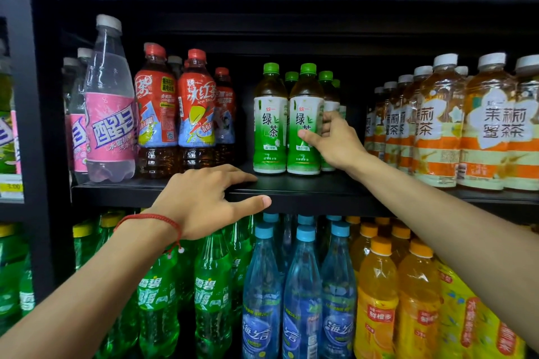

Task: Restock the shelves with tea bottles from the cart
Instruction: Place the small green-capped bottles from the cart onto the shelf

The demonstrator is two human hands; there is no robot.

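My right hand [332, 140] clamps round green tea bottle [303, 114] at label, on shelf [306, 186] front, 1 o'clock from left hand [204, 201], whose fingers lie apart on edge. Bottle full, heavy, slick; I judge mid-body hold best.

just the one head cam, wide-angle, looking straight at the black drinks shelf [291, 183] from close up, tilted slightly down

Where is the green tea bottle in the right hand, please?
Head view, just right of centre: the green tea bottle stands on the middle shelf, its twin immediately left.
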